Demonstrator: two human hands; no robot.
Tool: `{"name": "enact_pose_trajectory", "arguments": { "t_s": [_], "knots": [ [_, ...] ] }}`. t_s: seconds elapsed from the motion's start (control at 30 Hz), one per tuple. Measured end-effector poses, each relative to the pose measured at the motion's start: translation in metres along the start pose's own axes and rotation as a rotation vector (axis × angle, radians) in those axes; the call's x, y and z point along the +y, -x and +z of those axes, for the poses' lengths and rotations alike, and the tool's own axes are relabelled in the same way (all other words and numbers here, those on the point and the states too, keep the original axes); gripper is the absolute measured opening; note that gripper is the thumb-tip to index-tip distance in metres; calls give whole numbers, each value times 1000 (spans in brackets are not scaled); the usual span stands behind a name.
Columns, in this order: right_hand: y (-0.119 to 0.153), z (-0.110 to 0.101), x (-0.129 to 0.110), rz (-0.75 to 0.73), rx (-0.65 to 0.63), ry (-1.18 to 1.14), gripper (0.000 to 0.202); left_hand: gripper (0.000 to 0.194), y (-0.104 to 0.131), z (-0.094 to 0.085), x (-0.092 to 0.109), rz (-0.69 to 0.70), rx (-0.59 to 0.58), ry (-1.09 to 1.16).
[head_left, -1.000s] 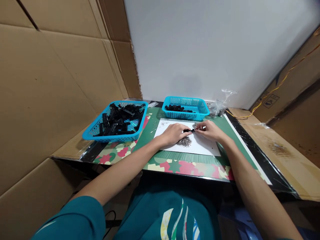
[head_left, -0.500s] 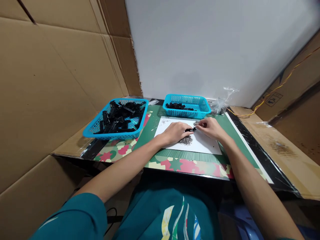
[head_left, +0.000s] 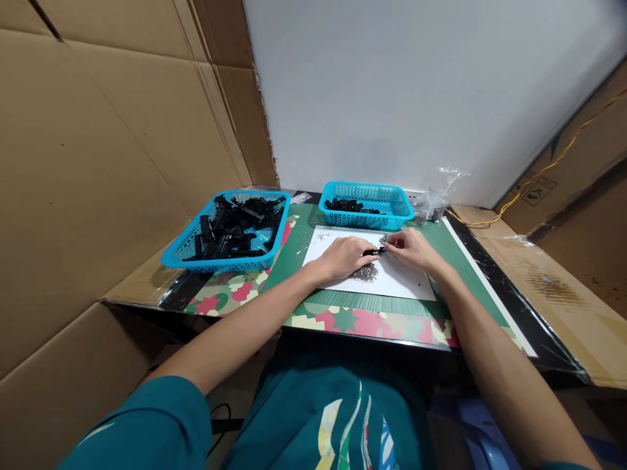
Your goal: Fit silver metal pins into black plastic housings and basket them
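Observation:
Between the thumb and fingers of my left hand is a small black plastic part, held low over a white sheet. My right hand is at the part's right end, thumb and fingertips pinched together. What those fingertips hold, if anything, is too small to make out. A heap of tiny metal pieces, perhaps pins or screws, lies just below the left fingers. Another small metal pile shows beside the right fingertips, partly hidden by them. A few loose bits are scattered at the sheet's upper left.
At left stands a blue basket heaped with black plastic parts. A second blue basket behind the sheet holds smaller black pieces. A clear plastic bag sits to its right. Cardboard walls the left side.
The right fingertips have come slightly closer to the black part's end. My left hand keeps its grip, and the view has shifted a little.

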State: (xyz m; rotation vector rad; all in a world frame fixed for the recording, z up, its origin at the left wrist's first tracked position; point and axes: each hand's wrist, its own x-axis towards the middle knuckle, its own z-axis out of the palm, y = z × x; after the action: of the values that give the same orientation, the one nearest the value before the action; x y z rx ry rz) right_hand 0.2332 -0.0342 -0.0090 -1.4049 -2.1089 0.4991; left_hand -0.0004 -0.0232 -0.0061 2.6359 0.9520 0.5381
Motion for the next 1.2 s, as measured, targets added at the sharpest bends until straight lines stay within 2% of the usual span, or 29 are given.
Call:
{"name": "enact_pose_trajectory", "arguments": {
  "t_s": [0.33,0.5,0.73,1.2],
  "knots": [
    [0,1,-3,42,34,10,22,34,0,0,-1,15,0,-17],
    [-1,5,0,8,69,39,22,34,0,-1,0,6,-4,-35],
    [-1,8,1,-23,50,87,17,34,-1,2,-2,6,-1,-45],
    [-5,1,-3,-44,10,113,40,34,-1,-5,3,-24,-2,-16]
  ]
}}
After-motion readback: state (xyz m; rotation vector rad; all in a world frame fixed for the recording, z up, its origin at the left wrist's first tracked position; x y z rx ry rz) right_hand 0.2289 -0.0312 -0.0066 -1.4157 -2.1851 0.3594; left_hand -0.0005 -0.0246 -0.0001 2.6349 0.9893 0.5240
